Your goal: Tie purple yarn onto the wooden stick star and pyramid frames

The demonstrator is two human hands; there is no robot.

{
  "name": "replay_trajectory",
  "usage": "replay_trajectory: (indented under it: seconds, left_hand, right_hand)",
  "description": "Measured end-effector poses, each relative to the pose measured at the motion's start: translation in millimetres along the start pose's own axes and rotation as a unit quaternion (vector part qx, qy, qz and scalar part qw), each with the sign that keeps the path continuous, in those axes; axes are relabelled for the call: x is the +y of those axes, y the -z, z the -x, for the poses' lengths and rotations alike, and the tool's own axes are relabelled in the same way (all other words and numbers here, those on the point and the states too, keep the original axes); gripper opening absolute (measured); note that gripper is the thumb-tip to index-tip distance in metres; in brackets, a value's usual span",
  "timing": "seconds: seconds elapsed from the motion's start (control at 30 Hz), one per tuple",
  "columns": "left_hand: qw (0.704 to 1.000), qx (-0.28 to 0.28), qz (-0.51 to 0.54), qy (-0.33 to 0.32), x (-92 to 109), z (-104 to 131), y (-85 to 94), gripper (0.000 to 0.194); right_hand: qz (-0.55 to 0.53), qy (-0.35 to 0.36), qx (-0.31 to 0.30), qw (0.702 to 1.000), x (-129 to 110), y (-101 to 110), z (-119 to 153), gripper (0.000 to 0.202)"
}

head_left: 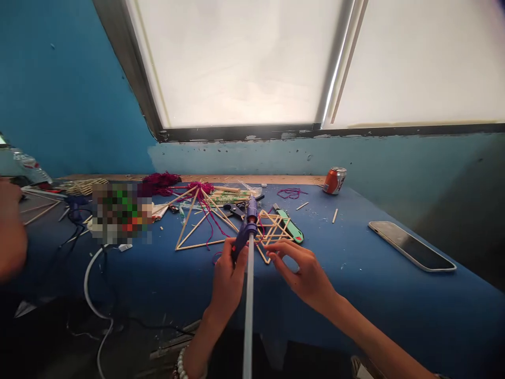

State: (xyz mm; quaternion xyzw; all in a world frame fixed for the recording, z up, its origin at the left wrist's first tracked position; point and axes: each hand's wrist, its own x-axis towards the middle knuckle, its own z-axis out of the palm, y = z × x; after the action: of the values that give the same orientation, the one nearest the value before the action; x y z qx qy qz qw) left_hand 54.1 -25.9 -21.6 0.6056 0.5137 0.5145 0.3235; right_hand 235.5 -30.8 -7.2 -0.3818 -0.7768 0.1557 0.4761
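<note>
My left hand (231,281) is wrapped round the handle of a blue hot glue gun (251,216), its nozzle pointing away from me. A long translucent glue stick (249,310) sticks out of its back towards me. My right hand (302,268) has thumb and fingertips pinched at the near corner of a small frame of thin wooden sticks (278,227); the exact contact is hard to see. Left of the glue gun stands a larger pyramid-like stick frame (205,244), with magenta yarn (200,187) bunched at its top. A green utility knife (290,225) lies behind the small frame.
A soda can (334,181) stands at the back right, and a phone (410,245) lies near the right edge. Pliers (234,210), more sticks (229,197) and dark magenta yarn (161,183) lie behind. Another person's arm (11,231) is at far left. A white cable (89,287) hangs off the table (339,321).
</note>
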Motion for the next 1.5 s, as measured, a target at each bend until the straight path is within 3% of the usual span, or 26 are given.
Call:
replay_trajectory:
  seconds: [0.1, 0.33, 0.47, 0.57, 0.67, 0.83, 0.97, 1.03, 1.17, 1.3, 1.37, 1.4, 1.43, 1.5]
  left_hand:
    - [0.999, -0.033, 0.01, -0.017, 5, 2, -3.5, 0.03]
    - [0.997, -0.05, 0.05, -0.023, 10, 6, -24.9, 0.027]
    - [0.995, -0.073, 0.025, -0.062, 14, 7, -30.1, 0.021]
    - [0.99, -0.105, -0.007, -0.091, 20, 5, -32.3, 0.028]
    - [0.986, -0.12, -0.047, -0.109, 25, 2, -36.9, 0.044]
    - [0.969, -0.15, -0.129, -0.145, 25, -2, -47.7, 0.044]
    - [0.951, -0.16, -0.191, -0.182, 22, -3, -55.6, 0.039]
    - [0.946, -0.148, -0.198, -0.208, 23, -2, -56.7, 0.032]
    - [0.951, -0.101, -0.175, -0.233, 28, 7, -47.9, 0.019]
    - [0.951, -0.004, -0.138, -0.275, 13, 23, -18.9, 0.017]
    - [0.933, 0.12, -0.128, -0.316, -5, 27, 6.8, 0.014]
    - [0.909, 0.245, -0.122, -0.315, -15, 27, 23.0, 0.017]
    - [0.887, 0.319, -0.12, -0.311, -24, 26, 41.3, 0.025]
    - [0.85, 0.418, -0.13, -0.294, -40, 19, 81.9, 0.029]
  right_hand:
    - [-0.065, -0.031, 0.006, 0.997, -1, -13, -4, 0.02]
    - [-0.159, -0.106, 0.073, 0.979, -4, -31, -16, 0.023]
    - [-0.172, -0.153, 0.119, 0.966, -7, -30, -21, 0.033]
    - [-0.239, -0.17, 0.13, 0.947, -4, -20, -20, 0.034]
    - [-0.302, -0.192, 0.18, 0.916, 6, -5, -19, 0.033]
    - [-0.39, -0.297, 0.331, 0.806, 33, 16, -22, 0.035]
    - [-0.394, -0.358, 0.356, 0.768, 53, 24, -36, 0.013]
    - [-0.396, -0.393, 0.355, 0.75, 61, 28, -44, 0.017]
    - [-0.392, -0.461, 0.336, 0.722, 71, 38, -60, 0.02]
    - [-0.367, -0.497, 0.289, 0.731, 75, 48, -63, 0.022]
    - [-0.342, -0.505, 0.254, 0.751, 75, 53, -60, 0.023]
    - [-0.327, -0.507, 0.234, 0.762, 75, 55, -58, 0.022]
    - [-0.309, -0.508, 0.214, 0.775, 76, 58, -56, 0.02]
    - [-0.268, -0.509, 0.176, 0.798, 77, 62, -52, 0.018]
